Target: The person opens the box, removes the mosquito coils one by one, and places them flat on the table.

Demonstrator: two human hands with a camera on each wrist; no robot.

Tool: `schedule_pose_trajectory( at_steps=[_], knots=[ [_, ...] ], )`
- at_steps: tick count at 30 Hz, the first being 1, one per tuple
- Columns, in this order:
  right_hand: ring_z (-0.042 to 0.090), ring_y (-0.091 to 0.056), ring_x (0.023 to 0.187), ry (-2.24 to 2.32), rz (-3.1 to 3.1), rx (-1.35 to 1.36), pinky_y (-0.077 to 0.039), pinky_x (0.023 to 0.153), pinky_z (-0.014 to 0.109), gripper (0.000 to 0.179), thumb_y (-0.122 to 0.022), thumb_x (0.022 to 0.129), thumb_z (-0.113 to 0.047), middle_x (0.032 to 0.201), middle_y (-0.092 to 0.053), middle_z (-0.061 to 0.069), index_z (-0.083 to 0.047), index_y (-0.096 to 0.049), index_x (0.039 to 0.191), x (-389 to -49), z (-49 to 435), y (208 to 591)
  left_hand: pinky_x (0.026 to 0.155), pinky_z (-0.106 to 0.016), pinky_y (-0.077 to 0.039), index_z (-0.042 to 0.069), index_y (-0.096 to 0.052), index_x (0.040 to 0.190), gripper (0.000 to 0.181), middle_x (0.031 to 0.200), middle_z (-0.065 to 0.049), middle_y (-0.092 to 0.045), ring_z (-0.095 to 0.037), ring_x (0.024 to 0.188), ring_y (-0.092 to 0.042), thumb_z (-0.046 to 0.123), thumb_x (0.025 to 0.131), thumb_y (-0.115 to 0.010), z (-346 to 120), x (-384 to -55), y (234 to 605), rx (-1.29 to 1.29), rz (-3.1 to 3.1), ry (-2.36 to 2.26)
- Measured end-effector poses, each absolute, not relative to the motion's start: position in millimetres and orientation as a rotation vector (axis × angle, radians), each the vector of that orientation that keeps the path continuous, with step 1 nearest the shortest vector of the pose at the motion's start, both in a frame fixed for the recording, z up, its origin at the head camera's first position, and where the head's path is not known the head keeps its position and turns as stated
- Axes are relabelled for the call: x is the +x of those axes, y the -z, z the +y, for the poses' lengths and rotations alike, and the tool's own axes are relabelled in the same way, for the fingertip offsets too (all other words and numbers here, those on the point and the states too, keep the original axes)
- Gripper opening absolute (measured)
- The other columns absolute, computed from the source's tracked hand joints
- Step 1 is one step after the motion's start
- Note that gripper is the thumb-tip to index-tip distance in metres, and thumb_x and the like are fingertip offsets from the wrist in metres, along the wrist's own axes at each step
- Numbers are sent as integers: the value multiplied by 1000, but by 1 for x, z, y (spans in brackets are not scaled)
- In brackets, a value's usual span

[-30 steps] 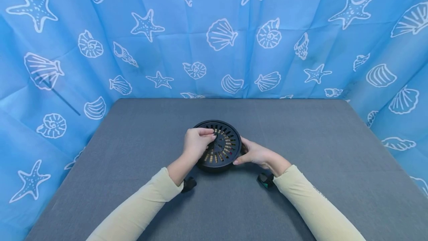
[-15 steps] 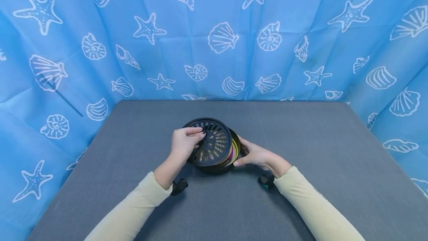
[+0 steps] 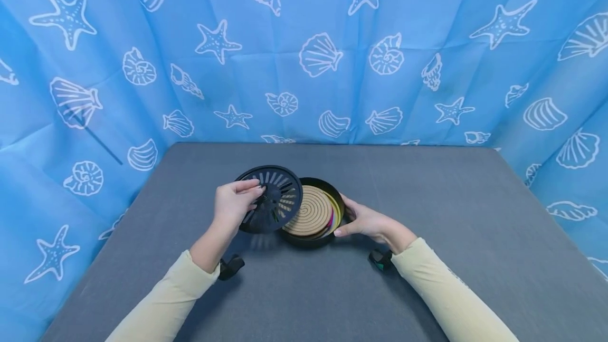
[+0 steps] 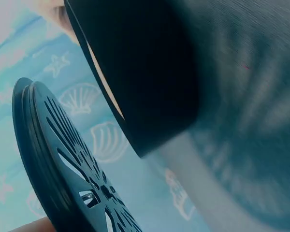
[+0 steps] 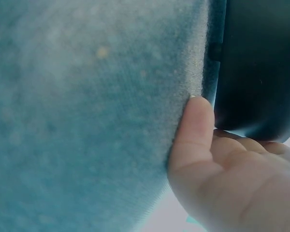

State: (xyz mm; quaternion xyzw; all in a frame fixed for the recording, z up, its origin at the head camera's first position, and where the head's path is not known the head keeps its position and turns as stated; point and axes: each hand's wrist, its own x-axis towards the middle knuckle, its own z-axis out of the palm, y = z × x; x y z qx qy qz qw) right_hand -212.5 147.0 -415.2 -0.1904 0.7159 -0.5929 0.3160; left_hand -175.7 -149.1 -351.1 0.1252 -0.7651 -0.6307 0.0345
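- Gripping the slotted black lid [image 3: 269, 199] by its centre, the left hand [image 3: 231, 205] has its fingers curled round the lid's middle, left of centre in the head view.
- Tilted and held clear of the table, the lid sits just left of the round black container [image 3: 313, 213], overlapping the container's left rim as seen from the head.
- Resting at the middle of the grey table [image 3: 427, 215], the container lies open, with a tan spiral coil [image 3: 311, 210] showing inside and coloured edges, pink and yellow-green, showing at the coil's right side.
- Bracing the container's right wall, the right hand [image 3: 364, 221] has fingers and thumb curved against the wall, just right of centre in the head view.
- Seen from the left wrist, the lid [image 4: 63, 164] stands edge-on at the lower left, its radial slots plain, while the container's dark wall [image 4: 140, 72] fills the upper middle; the two are apart there.
- Seen from the right wrist, a thumb or finger [image 5: 195, 130] of the right hand presses on the grey table surface beside the container's black wall [image 5: 256, 67] at the upper right.
- Hanging behind the table, a blue curtain [image 3: 304, 46] printed with white shells and starfish fills the upper half of the head view and both sides.
- Cream sleeves [image 3: 446, 294] cover both forearms, rising from the lower edge of the frame.
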Motion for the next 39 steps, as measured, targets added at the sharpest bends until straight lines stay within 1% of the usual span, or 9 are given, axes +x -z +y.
schedule_pose_trajectory(
  at_steps=[4,11,15,23,29,39],
  knots=[
    [41,2,145,1570,1880,-513,-4,116,57,102,-71,86,-2,160,2,24,-6,3,156,-214,148,417,76,-29,-58,-2,-66,122,31,118,-17,-67,-21,104,-66,9,93,-66,-160,-177,351,429,-2335,1943],
    [42,1,145,1572,1882,-486,-4,116,56,103,-71,85,-1,159,1,25,-4,3,155,-214,147,415,68,-20,-56,-2,-65,122,31,116,-15,-68,-7,93,-67,10,94,-66,-175,-178,353,488,-2290,1937],
    [43,1,145,1575,1879,-496,-4,115,57,103,-72,84,-1,159,1,26,-3,3,155,-215,147,415,67,-19,-56,-2,-65,123,31,116,-16,-67,-4,91,-67,10,95,-64,-182,-180,358,502,-2279,1910],
    [43,2,145,1572,1879,-502,-4,115,57,104,-72,85,-2,159,3,26,-3,4,155,-214,148,416,68,-19,-56,-2,-62,127,33,123,-18,-64,3,84,-65,11,96,-62,-196,-185,364,552,-2238,1939],
    [44,0,144,1569,1887,-496,-6,115,57,104,-73,85,-2,158,2,27,-3,4,155,-213,148,418,70,-19,-56,-1,-60,129,35,124,-18,-63,1,89,-65,13,97,-61,-205,-192,368,572,-2249,1943],
    [43,1,145,1569,1868,-539,-4,116,56,102,-71,85,-1,159,2,27,-3,4,155,-215,146,419,69,-17,-55,-2,-59,131,35,127,-18,-61,-6,99,-66,12,98,-59,-215,-205,376,590,-2243,1892]
  ],
)
